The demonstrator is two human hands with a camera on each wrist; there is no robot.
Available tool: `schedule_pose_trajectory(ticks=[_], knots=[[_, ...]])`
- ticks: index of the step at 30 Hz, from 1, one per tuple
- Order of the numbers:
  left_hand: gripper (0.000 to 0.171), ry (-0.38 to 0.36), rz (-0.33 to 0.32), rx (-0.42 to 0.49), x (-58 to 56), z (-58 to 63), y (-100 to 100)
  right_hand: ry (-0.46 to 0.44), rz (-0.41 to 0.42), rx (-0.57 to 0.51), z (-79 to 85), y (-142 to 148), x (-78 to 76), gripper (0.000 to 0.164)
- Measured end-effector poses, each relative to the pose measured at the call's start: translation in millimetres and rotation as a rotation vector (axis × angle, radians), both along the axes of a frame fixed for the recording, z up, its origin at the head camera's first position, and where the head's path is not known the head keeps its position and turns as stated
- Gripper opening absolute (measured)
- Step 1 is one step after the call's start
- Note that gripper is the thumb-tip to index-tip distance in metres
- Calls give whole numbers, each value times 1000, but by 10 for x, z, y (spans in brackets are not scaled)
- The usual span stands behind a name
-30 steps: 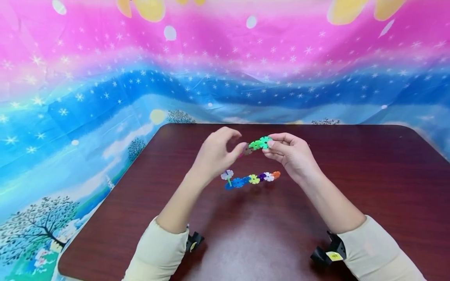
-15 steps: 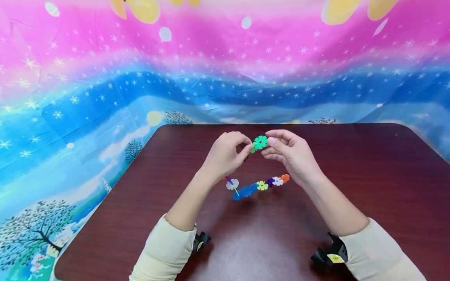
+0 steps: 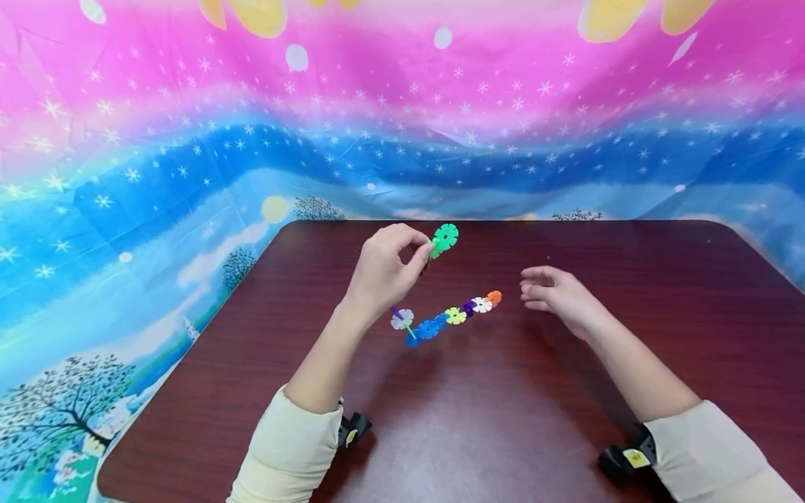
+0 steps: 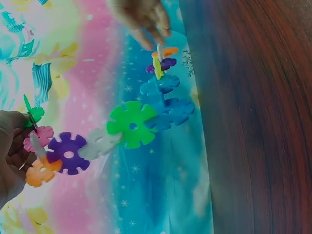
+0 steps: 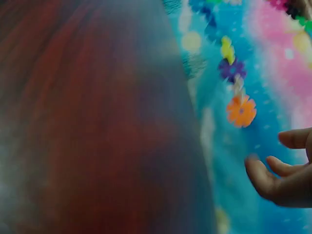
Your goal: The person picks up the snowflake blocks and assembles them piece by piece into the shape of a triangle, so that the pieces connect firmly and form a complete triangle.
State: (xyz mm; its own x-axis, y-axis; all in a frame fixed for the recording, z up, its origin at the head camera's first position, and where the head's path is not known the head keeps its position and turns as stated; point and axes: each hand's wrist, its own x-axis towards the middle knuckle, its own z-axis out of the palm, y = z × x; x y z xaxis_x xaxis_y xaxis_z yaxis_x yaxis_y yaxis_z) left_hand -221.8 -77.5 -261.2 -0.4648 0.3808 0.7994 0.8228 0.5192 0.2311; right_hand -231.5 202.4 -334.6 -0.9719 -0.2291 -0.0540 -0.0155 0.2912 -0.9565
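My left hand (image 3: 380, 272) pinches a chain of interlocking plastic snowflake discs near one end. A green disc (image 3: 451, 232) sticks up past its thumb and fingertips. From there the chain hangs in a bend above the table, through a purple disc (image 4: 58, 148), a light green disc (image 4: 122, 117) and blue discs (image 3: 428, 329). Its other end is an orange disc (image 3: 495, 299), beside a white one. My right hand (image 3: 562, 300) holds nothing and sits apart, just right of that orange end. Its fingers are loosely bent in the right wrist view.
A dark red-brown table (image 3: 490, 433) with rounded corners spreads beneath both hands. Behind it and to the left hangs a pink and blue printed cloth (image 3: 402, 105). Black wrist cameras (image 3: 355, 429) hang under both sleeves.
The right hand has let go of the green end and drawn away to the right and down. The left hand now alone supports the chain, having shifted its pinch toward the green discs.
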Motion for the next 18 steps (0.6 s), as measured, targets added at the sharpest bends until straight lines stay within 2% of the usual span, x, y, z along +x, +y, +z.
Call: schedule_pose_trajectory(ticks=[2,4,7,12,18], knots=[[4,0,0,0,1,4,10,-123,63,-99,-91,1,-30,50],[5,-6,-3,4,2,4,16,-205,122,-140,-155,-24,-47,50],[5,-12,-8,19,6,8,14,-240,173,-146,-176,-87,-53,41],[4,-23,-22,53,8,14,0,-148,130,-202,-62,-169,-42,13],[4,-101,-20,76,33,-1,-19,-7,80,-345,177,-213,13,11]])
